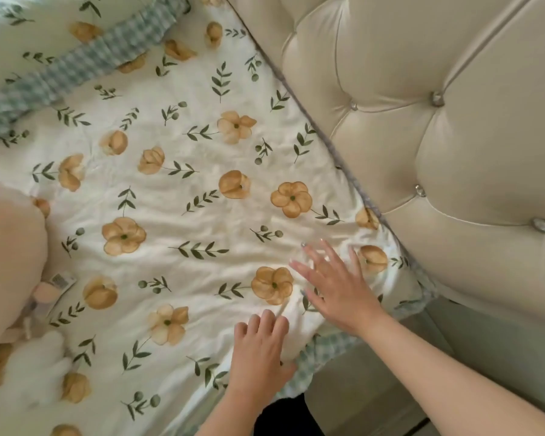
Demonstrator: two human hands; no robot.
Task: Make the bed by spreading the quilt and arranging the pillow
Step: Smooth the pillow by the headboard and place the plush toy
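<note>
The left hand (258, 350) and right hand (337, 287) lie on the quilt (177, 209), headboard (438, 121) along its right.

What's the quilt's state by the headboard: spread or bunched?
Spread, wrinkled: quilt lies flat to the headboard; right hand rests on it, fingers straight.
</note>
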